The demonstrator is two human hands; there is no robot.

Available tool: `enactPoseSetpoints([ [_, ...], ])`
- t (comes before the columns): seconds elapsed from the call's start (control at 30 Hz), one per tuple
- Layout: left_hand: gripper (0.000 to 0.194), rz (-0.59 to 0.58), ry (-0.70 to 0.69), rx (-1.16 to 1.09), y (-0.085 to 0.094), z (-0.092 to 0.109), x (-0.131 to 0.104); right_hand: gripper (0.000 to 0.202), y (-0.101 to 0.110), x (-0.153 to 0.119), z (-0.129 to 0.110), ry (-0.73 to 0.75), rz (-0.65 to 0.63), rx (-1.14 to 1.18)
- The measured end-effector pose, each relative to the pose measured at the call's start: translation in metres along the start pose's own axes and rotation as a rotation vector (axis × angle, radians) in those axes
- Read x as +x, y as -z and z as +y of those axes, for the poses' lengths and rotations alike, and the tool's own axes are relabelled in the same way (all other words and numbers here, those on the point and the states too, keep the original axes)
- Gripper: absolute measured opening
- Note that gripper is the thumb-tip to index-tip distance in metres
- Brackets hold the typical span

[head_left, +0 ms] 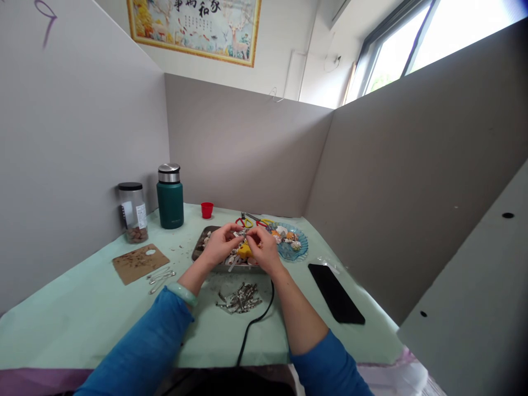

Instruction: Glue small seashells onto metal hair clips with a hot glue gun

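My left hand (223, 242) and my right hand (264, 247) meet above a shallow metal tray (198, 250). Thumbs and forefingers are pinched together around something tiny, which my fingertips mostly cover. Beneath my hands the tray holds many small pale and coloured pieces and a bright yellow object (245, 251), partly hidden. In front of the tray, nearer to me, lies a heap of small silver metal clips (241, 300). A blue scalloped plate (304, 245) with white and orange decorative pieces stands just right of my right hand.
Behind the tray lie hand tools with red and yellow handles (247, 222). A red cup (207, 210), green flask (170, 203) and jar (134, 214) stand back left. Brown card (132, 267) and metal pins (160, 278) lie left; a black phone-like slab (336, 294) right. A black cable (247, 333) runs frontward.
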State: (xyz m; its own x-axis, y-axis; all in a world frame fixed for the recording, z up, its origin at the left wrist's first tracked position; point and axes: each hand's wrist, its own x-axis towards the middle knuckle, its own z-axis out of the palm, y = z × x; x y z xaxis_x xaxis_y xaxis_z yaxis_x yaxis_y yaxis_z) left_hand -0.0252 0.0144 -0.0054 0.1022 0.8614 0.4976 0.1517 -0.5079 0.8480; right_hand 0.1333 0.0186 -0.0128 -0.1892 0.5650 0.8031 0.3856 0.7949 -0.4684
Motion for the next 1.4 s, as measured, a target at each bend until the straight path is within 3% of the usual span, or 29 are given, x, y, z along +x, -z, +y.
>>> enactPoseSetpoints([
  [0.23, 0.034, -0.002, 0.012, -0.068, 0.000, 0.005, 0.000, 0.012, -0.001, 0.001, 0.003, -0.075, 0.058, 0.109],
  [0.63, 0.042, -0.079, -0.007, -0.040, 0.002, 0.008, -0.003, 0.015, 0.000, 0.007, 0.004, -0.341, -0.037, 0.514],
  [0.77, 0.042, -0.075, 0.002, -0.054, 0.000, 0.007, -0.003, 0.018, 0.002, 0.008, 0.003, -0.416, -0.012, 0.606],
  [1.2, 0.039, -0.113, 0.010, -0.072, 0.001, 0.006, -0.002, 0.023, 0.006, 0.008, 0.003, -0.506, -0.031, 0.788],
  [1.4, 0.038, -0.091, 0.015, -0.107, 0.001, 0.006, -0.002, 0.021, 0.008, 0.008, -0.002, -0.482, -0.069, 0.761],
])
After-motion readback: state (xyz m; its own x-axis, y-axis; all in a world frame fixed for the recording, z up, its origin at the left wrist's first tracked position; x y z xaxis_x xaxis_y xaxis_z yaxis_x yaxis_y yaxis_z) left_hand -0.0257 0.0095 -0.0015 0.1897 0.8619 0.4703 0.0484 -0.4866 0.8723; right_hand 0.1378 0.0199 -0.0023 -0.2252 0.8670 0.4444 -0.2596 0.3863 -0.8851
